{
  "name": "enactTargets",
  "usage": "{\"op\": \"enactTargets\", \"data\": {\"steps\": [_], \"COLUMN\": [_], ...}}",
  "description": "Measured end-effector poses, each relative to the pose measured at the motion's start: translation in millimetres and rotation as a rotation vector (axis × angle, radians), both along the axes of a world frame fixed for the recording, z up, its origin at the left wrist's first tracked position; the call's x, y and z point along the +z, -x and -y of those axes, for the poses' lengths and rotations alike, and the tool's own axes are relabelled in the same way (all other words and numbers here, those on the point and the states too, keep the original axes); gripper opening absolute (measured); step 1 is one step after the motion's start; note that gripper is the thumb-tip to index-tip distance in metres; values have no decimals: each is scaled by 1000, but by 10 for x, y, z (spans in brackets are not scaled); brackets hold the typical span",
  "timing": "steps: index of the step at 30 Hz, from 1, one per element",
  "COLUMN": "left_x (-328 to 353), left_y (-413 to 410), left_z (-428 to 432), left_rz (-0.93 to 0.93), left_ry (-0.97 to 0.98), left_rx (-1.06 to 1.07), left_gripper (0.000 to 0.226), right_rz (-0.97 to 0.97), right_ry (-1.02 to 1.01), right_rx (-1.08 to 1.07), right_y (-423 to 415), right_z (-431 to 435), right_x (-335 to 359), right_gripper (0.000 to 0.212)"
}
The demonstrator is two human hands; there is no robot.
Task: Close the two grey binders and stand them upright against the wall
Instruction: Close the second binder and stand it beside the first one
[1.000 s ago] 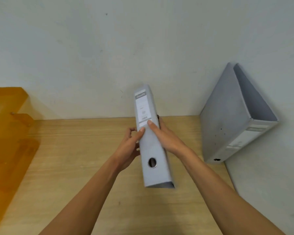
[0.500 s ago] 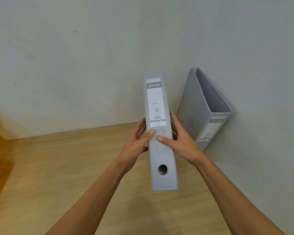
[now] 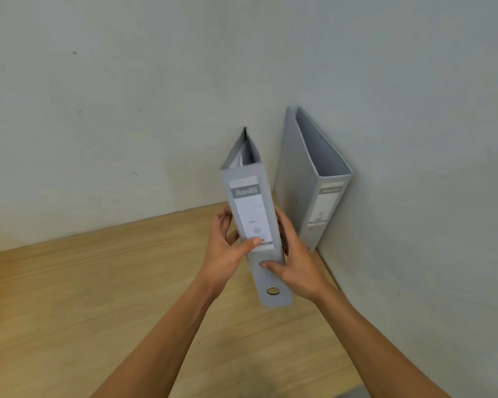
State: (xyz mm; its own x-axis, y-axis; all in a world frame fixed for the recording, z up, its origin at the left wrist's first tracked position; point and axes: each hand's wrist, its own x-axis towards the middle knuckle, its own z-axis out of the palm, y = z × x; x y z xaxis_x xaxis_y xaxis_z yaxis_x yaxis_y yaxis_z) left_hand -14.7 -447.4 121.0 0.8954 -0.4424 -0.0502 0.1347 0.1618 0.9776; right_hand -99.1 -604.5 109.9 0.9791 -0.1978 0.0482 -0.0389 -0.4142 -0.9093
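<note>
Wooden desk (image 3: 98,297) — closed grey binder (image 3: 256,225) between both hands, upright.

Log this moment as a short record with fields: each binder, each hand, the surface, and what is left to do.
held binder: closed, spine toward camera, tilted, lifted off the desk
standing binder: upright in the corner, right side against the wall, spine toward camera
left hand: grips held binder, thumb on spine label
right hand: grips held binder, thumb on spine below the label
desk: light wood
remaining: stand held binder upright against the wall
</note>
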Motion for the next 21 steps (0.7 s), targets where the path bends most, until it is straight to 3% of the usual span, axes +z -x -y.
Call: {"op": "enactTargets", "data": {"steps": [6, 10, 14, 21], "left_x": [-245, -326, -290, -289], "left_y": [90, 100, 45, -56], "left_z": [194, 352, 461, 671], "left_rz": [34, 85, 158, 193], "left_ry": [-203, -320, -369, -364], "left_rx": [-92, -102, -128, -198], "left_gripper": [83, 72, 74, 100], "right_rz": [-68, -72, -51, -73], "right_ry": [38, -3, -27, -28], "right_rx": [-104, -154, -150, -200], "right_y": [55, 53, 25, -102], "right_z": [157, 236, 343, 509], "right_x": [-280, -393, -449, -431], "right_gripper": [100, 85, 77, 67]}}
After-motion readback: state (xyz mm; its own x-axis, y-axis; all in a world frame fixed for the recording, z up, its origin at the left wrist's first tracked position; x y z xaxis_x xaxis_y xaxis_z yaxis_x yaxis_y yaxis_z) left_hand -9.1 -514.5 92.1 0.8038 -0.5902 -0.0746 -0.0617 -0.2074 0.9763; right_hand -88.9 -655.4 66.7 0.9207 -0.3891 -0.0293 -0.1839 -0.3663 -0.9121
